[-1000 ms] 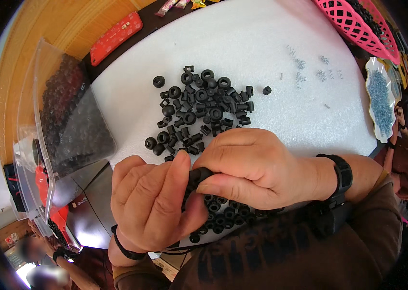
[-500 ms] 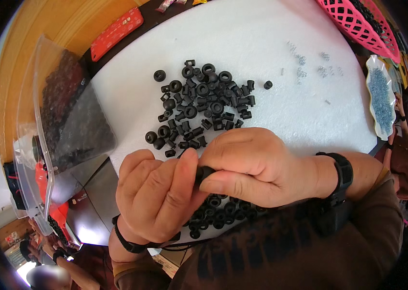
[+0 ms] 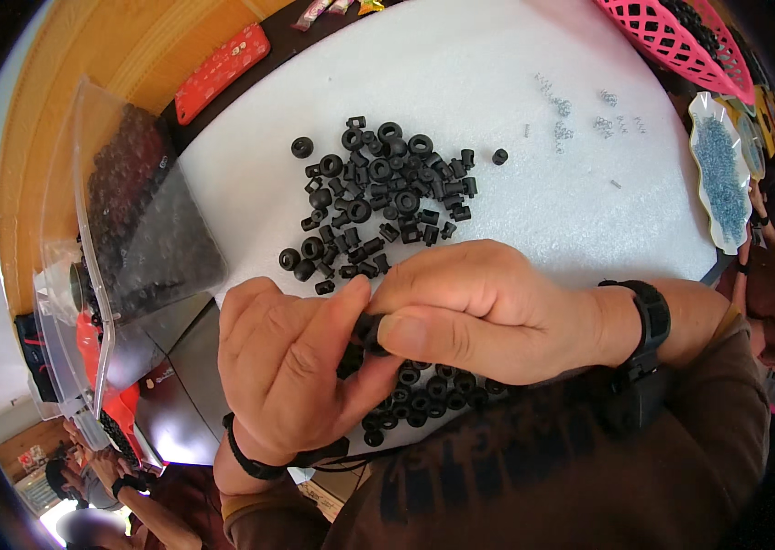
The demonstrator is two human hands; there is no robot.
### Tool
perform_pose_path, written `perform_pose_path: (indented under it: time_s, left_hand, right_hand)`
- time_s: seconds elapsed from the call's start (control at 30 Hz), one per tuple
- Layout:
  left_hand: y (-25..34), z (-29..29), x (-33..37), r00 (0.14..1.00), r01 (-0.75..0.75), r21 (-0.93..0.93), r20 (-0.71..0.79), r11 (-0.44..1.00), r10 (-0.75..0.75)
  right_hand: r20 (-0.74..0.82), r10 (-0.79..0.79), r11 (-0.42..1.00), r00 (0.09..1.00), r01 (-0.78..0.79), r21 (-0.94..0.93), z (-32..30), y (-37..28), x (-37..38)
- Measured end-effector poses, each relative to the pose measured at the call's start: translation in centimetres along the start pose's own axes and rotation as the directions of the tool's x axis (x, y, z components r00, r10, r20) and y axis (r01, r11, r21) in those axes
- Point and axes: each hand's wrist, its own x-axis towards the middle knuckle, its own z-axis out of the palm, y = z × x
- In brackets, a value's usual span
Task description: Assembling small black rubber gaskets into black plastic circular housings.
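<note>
Both my hands meet just above the near part of the white padded tabletop (image 3: 571, 206). Between the fingertips is a small black plastic cord lock part (image 3: 368, 335), mostly covered by my fingers. My left hand (image 3: 287, 367) pinches it from the left, thumb and forefinger closed around it. From the right, my right hand (image 3: 488, 312) presses its thumb and bent forefinger on the same part. Beyond them lies a loose pile of black cord lock parts (image 3: 380, 170), round bodies mixed with small plungers. More round black parts (image 3: 420, 401) sit beneath my hands, partly hidden.
Small metal springs (image 3: 563, 108) lie at the far right, near a scalloped white dish (image 3: 730, 247) of springs. A pink basket (image 3: 653, 46) stands at the back right. At left is a clear bin (image 3: 213, 266) of black parts; behind it, a red packet (image 3: 222, 73). A co-worker's arm (image 3: 154, 518) shows lower left.
My right thumb has shifted and now lies over the black part, which shows more between the fingers. My left fingers have opened slightly around it. The whole view has tilted a little.
</note>
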Motion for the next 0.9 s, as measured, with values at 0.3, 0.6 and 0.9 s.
perform_pose_path:
  time_s: [0.3,0.6,0.9]
  left_hand:
    - [-0.1,-0.1,-0.1,0.988,0.152,-0.149,0.057,0.977,-0.145]
    - [-0.3,-0.4,0.0,0.989,0.127,-0.108,0.086,0.986,-0.118]
    - [0.1,-0.6,0.0,0.992,0.097,-0.046,0.084,0.994,-0.093]
  right_hand:
    - [0.015,0.141,0.986,0.990,-0.142,0.090,0.0,0.3,-0.1]
    - [-0.012,0.080,0.994,0.997,-0.079,0.076,0.2,0.5,0.2]
    - [0.041,0.192,0.975,0.980,-0.196,0.106,0.0,-0.3,0.0]
